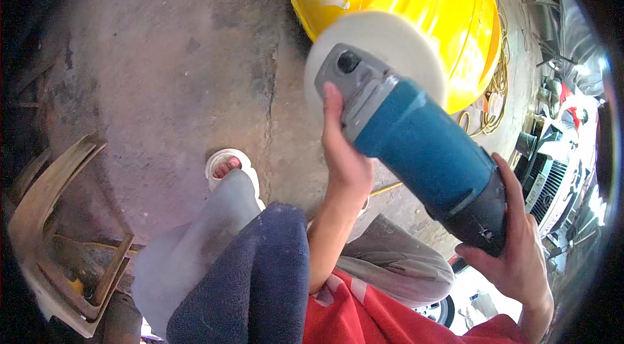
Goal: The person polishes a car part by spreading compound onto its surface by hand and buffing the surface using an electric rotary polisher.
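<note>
A blue and grey power polisher (429, 142) with a round white pad (383, 35) is held between my two hands. My left hand (348, 152) is closed on the grey head end, thumb along its side. Wrapped around the black rear end is my right hand (520, 243). The pad's edge looks blurred and overlaps a glossy yellow curved panel (448, 25) in view; whether they touch I cannot tell. White smears mark the panel's upper left part.
A yellow cord (497, 94) lies coiled right of the panel on the concrete floor (188, 77). Curved trim pieces (39, 227) stand at the left. A vehicle front with a grille (552, 188) is at the right. Dark blue cloth (260, 272) covers my leg.
</note>
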A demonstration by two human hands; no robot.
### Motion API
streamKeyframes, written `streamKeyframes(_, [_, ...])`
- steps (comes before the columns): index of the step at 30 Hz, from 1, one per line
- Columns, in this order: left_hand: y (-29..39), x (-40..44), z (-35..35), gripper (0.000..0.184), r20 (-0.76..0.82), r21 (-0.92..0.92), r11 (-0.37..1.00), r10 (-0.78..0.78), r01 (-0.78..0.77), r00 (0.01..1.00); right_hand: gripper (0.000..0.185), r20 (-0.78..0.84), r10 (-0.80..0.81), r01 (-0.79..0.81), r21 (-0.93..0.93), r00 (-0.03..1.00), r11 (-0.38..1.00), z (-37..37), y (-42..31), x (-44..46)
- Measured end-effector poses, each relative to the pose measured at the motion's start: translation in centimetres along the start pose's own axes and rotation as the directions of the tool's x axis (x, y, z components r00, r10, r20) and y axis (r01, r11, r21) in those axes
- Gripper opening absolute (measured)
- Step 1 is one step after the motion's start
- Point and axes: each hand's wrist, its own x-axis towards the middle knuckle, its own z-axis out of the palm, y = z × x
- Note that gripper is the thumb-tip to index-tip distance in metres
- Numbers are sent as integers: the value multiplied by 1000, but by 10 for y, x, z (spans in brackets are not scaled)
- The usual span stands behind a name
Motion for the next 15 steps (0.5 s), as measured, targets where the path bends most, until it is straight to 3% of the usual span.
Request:
streamKeyframes(2, [-4,-1,-1,54,-9,12,999,34,-34,999,112,-1,17,-17,27,1000,1000,-2,-2,1])
streamKeyframes(4, [-6,-3,-5,56,-8,17,999,51,-51,999,112,104,67,-58,-80,992,995,0,0,4])
streamKeyframes(6, [-5,-13,-20,58,-228,-154,982,-143,109,963,110,167,105,-90,-95,980,991,8,0,12])
streamKeyframes(9, [-8,-14,-27,60,-253,-149,978,-182,148,950,100,226,-24,46,-91,974,995,16,13,20])
streamKeyframes(11, [-4,-11,-17,60,-273,-119,979,-192,165,943,98,187,-25,27,-10,982,1000,10,23,13])
streamKeyframes(15, [6,8,35,62,33,35,991,-129,128,991,96,-59,-67,75,131,996,989,0,41,-3])
